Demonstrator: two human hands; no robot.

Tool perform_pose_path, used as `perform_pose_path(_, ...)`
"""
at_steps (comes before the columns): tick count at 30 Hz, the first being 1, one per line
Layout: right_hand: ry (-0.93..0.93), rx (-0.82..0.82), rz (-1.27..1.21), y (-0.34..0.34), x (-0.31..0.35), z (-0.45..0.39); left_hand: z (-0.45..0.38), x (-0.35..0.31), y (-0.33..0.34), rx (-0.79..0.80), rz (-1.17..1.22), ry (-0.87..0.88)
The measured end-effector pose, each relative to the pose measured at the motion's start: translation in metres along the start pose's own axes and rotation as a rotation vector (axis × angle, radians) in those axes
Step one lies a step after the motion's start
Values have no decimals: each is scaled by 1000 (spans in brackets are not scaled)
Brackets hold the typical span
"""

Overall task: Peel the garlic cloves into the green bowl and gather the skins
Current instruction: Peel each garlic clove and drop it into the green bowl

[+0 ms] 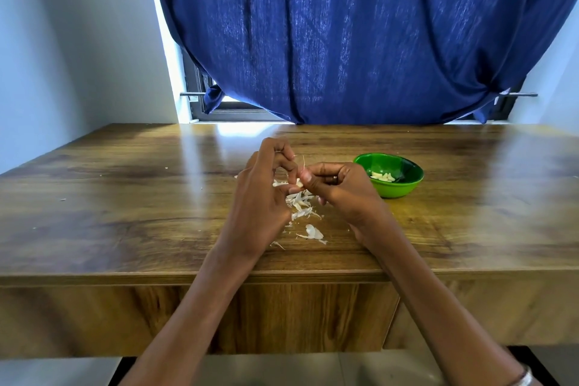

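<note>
My left hand (pixel 263 188) and my right hand (pixel 338 188) meet above the middle of the wooden table (pixel 125 197). Between their fingertips they pinch a small garlic clove (pixel 299 182); a thin strip of skin sticks up from it. Under and just in front of the hands lies a loose pile of white garlic skins (pixel 302 207), and a larger skin piece (pixel 313 232) lies closer to the front edge. To the right of my right hand stands the green bowl (pixel 404 189), holding several peeled cloves (pixel 383 177).
A blue curtain (pixel 360 34) hangs over the window behind the table's far edge. A white wall stands to the left. Tiny skin scraps lie scattered on the left part of the tabletop.
</note>
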State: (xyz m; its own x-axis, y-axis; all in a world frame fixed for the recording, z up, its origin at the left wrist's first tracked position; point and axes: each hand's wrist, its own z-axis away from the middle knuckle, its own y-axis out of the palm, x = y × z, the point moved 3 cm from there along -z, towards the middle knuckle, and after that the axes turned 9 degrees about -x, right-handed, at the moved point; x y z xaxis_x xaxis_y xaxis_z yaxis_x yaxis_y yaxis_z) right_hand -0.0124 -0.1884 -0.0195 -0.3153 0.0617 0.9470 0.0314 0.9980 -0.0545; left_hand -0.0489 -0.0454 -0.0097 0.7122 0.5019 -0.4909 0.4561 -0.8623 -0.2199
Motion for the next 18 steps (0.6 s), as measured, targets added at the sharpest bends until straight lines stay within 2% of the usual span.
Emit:
perform_pose_path(10,-23,-3,18,3,-1,0,-1,10,1,-26,-121,-22)
perform_pose_path(18,49,-12,-116,4,2,1,0,2,1,-72,-122,21)
